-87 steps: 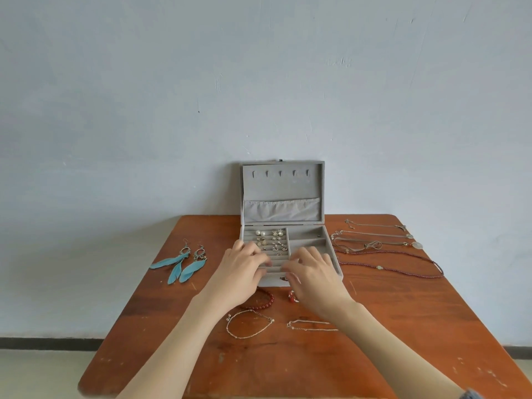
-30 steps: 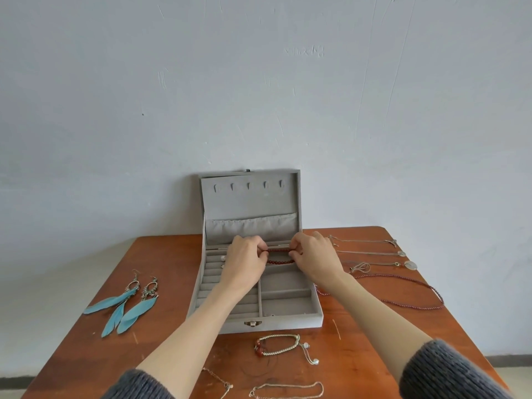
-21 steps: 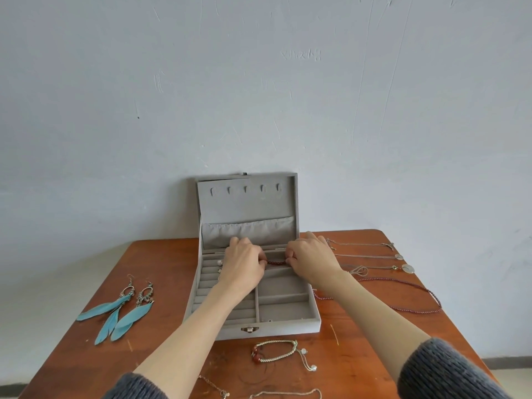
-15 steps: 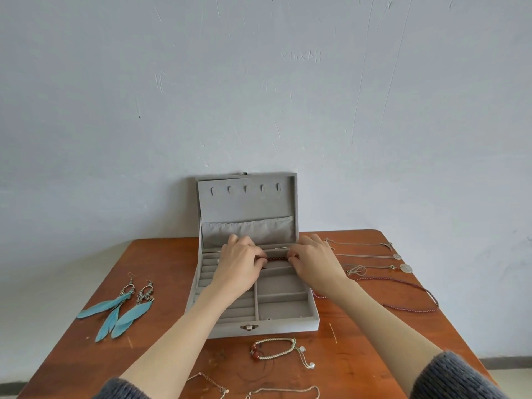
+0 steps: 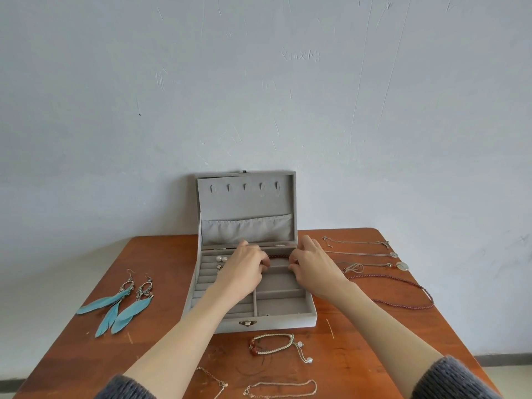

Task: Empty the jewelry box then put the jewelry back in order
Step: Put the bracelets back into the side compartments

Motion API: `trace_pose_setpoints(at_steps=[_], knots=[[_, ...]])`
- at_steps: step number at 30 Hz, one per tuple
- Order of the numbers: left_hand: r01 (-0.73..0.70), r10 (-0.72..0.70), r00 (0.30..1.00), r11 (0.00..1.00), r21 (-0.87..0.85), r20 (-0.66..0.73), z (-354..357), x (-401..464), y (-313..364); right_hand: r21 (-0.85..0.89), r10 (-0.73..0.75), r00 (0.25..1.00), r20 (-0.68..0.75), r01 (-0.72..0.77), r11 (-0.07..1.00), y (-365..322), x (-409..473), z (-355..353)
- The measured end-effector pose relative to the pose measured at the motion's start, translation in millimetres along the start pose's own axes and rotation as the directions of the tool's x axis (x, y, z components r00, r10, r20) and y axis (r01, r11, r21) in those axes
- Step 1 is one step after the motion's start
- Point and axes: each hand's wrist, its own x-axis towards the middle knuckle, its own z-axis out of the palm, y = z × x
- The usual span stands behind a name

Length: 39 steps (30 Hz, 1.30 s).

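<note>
Nearest, in front of the grey jewelry box point(image 5: 250, 321), lie thin chains and a cord bracelet point(image 5: 272, 344). Over its rear right compartment, the left hand point(image 5: 244, 273) and right hand point(image 5: 315, 269) pinch a red bead bracelet point(image 5: 278, 256) between them — fingers curled. Feather earrings point(image 5: 115, 305) left, necklaces point(image 5: 374, 264) right. Behind the box, faint wall scratches — unreadable.

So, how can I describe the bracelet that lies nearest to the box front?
Find the grey jewelry box on the wooden table. Just before its clasp lies a cream cord bracelet; unlike the thin chain bracelets nearer the person, it carries red beads.
</note>
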Motion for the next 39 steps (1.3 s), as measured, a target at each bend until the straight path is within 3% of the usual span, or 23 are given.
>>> trace_pose_setpoints(at_steps=[10,15,19,23,27,30,36,39], knots=[[-0.001,0.000,1.000,1.000,-0.009,-0.002,-1.4,-2.1,1.5,-0.023,-0.001,1.000,0.017,0.001,1.000,-3.0,-0.9,-0.9],[-0.032,0.032,0.997,0.999,-0.008,-0.068,-9.4,-15.2,-0.4,-0.048,0.029,1.000,-0.011,-0.029,0.998,-6.5,-11.7,-4.1],[-0.051,0.041,0.987,0.997,-0.058,-0.155,-23.9,-40.0,1.0,-0.075,0.021,0.997,-0.071,-0.026,0.997,-13.9,-28.4,-7.3],[-0.108,0.089,0.972,0.991,-0.075,-0.216,-33.4,-75.9,8.0,0.015,-0.044,0.977,-0.209,0.048,0.999,-28.1,-58.1,-9.4],[-0.166,0.154,0.972,0.985,-0.056,-0.177,-29.1,-109.4,16.2,0.099,-0.137,0.940,-0.312,0.176,0.980,-37.5,-95.3,-0.8],[-0.196,0.189,0.971,0.980,-0.038,-0.150,-24.2,-126.7,21.9,0.069,-0.151,0.950,-0.273,0.175,0.982,-39.4,-115.8,5.9],[-0.279,0.302,0.944,0.946,0.164,-0.133,-17.9,-139.4,28.4,-0.019,-0.136,0.970,-0.201,0.135,0.991,-39.7,-131.7,20.0],[-0.262,0.277,0.954,0.957,0.127,-0.111,-14.6,-144.3,30.3,-0.045,-0.155,0.957,-0.243,0.148,0.988,-40.9,-130.5,20.2]])
